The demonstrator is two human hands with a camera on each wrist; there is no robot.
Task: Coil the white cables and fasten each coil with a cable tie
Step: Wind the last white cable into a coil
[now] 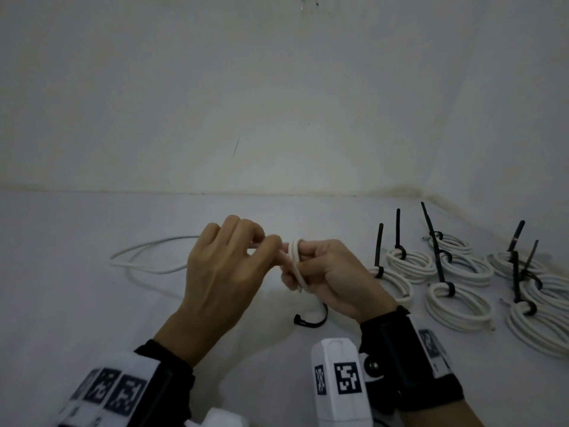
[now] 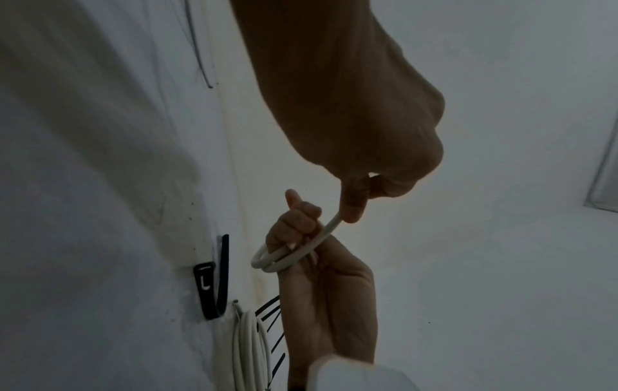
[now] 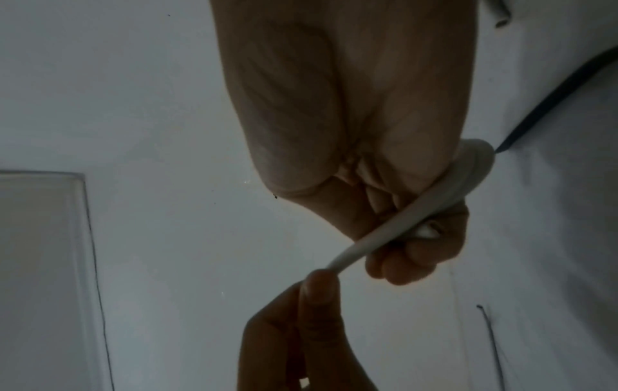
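Observation:
A white cable point(image 1: 295, 262) is looped in a small coil around the fingers of my right hand point(image 1: 308, 266), which curl round it. Just to its left, my left hand point(image 1: 268, 244) pinches the free run of the same cable. The rest of the cable point(image 1: 144, 257) trails in loose loops on the white table to the left. In the left wrist view, the left hand point(image 2: 351, 211) pinches the cable point(image 2: 329, 224) above the coil point(image 2: 284, 260) in the right hand point(image 2: 301, 224). The right wrist view shows the cable point(image 3: 401, 217) crossing the right hand point(image 3: 394, 238). A loose black cable tie point(image 1: 311, 319) lies under the hands.
Several finished white coils point(image 1: 458, 303), each bound with a black tie whose tail sticks up, lie at the right of the table point(image 1: 92, 303). A white wall point(image 1: 277, 103) rises behind the table. In the left wrist view the loose tie point(image 2: 214, 280) lies beside one coil point(image 2: 250, 349).

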